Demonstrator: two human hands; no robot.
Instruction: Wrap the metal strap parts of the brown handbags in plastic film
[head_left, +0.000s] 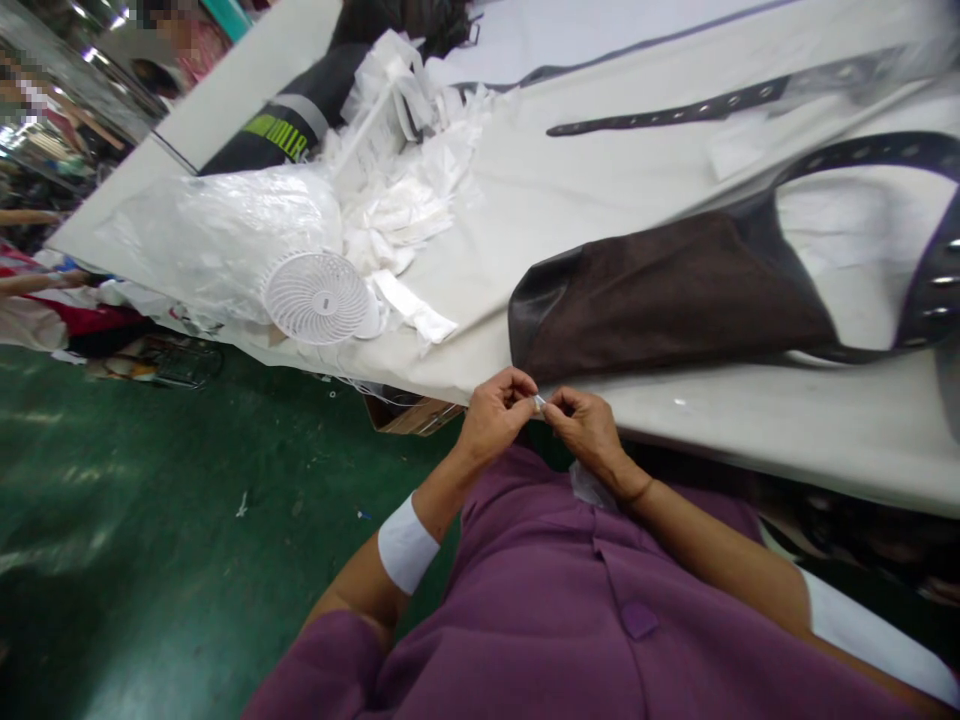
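At the table's near edge, my left hand [495,415] and my right hand [587,425] meet, both closed in a pinch. Between their fingertips is a small white piece [539,401], too small for me to name its kind. Just beyond my hands lies a dark brown bag [675,290], flat on the table, with a black strap [877,150] set with metal eyelets looping off its right end. The bag's near left corner is close to my fingers. A scrap of clear plastic [589,487] hangs below my right hand.
A white fan [319,298] stands at the table's left edge beside clear plastic sheeting [225,225] and crumpled white wrapping [405,200]. Farther back are a black roll with green lettering [281,130] and a loose eyeletted strap [675,115]. A cardboard box [416,415] sits under the table. People are at the left.
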